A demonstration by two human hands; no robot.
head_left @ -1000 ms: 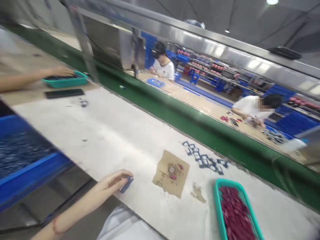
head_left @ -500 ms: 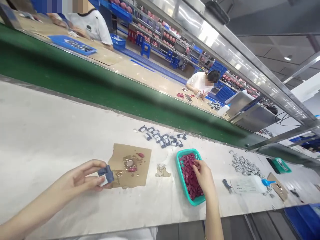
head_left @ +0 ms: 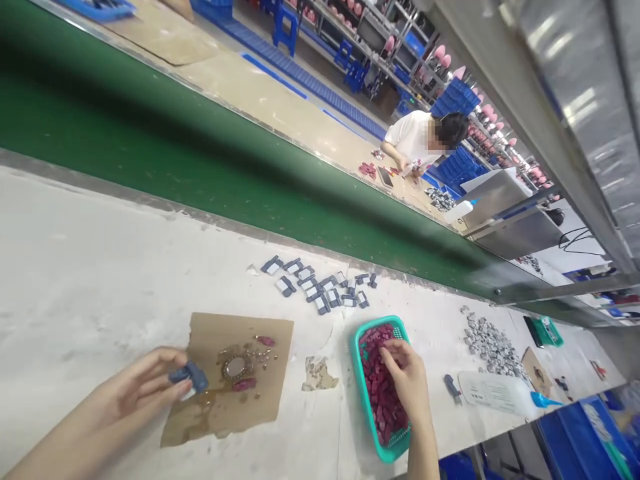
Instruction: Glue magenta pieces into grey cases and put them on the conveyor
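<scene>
My left hand [head_left: 125, 393] grips a small blue-grey plastic part [head_left: 194, 377] with a white face between thumb and fingers, over the left edge of a brown cardboard piece [head_left: 267, 403]. A pale round spot with a dark, bumpy rim [head_left: 235, 367] and two dark red pieces [head_left: 245, 385] are on that stained cardboard. My right hand [head_left: 409, 383] reaches into a green plastic basket [head_left: 390, 455] heaped with dark red pieces [head_left: 383, 403]. Its thumb and fingers are drawn together at the heap; whatever they pinch is hidden.
Several blue-grey parts with white faces [head_left: 320, 288] lie near the bench's far edge. On the right are a glue bottle [head_left: 495, 393], a loose blue-grey part [head_left: 452, 387] and a pile of grey-white pieces [head_left: 493, 343]. A co-worker [head_left: 413, 143] sits beyond the green strip [head_left: 200, 160].
The camera view has shifted and tilted. My left hand still holds the blue-grey part, now turned and lower in view. My right hand stays in the basket, its fingers closer together.
</scene>
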